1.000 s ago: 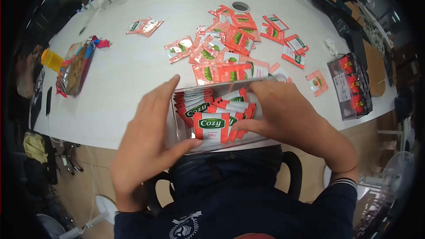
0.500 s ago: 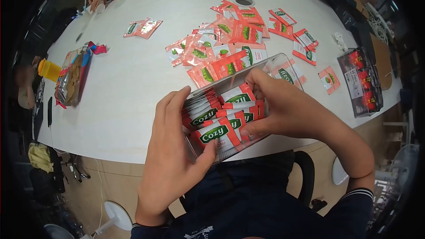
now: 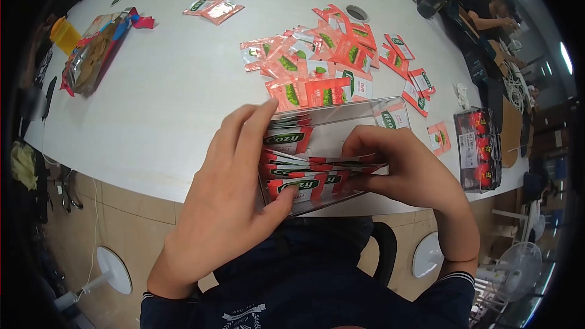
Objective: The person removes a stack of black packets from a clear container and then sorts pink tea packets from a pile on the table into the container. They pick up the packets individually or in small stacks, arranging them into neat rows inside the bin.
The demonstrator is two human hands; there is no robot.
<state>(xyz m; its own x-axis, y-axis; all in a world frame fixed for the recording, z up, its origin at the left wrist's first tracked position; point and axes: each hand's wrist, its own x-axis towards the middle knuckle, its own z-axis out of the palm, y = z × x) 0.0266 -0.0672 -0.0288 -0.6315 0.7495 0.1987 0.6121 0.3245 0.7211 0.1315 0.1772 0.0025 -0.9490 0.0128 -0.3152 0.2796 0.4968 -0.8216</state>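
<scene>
A clear plastic box is tilted toward me at the table's front edge, with rows of red-and-white Cozy sachets standing in it. Around its left end wraps my left hand, fingers at the far rim and thumb pressed on the front sachets. My right hand reaches into the right part of the box, its thumb and fingers pinching a bunch of sachets; its fingertips are partly hidden. Just beyond the box lies a loose pile of the same sachets.
More sachets lie at the far left, and a single sachet lies to the right. A dark pack with red items sits at the right edge. An open snack bag and a yellow container are at left. Another person sits far right.
My right hand has drawn the sachets it holds more upright and toward me, opening a gap behind them. The box now sits more level from left to right. My view has shifted.
</scene>
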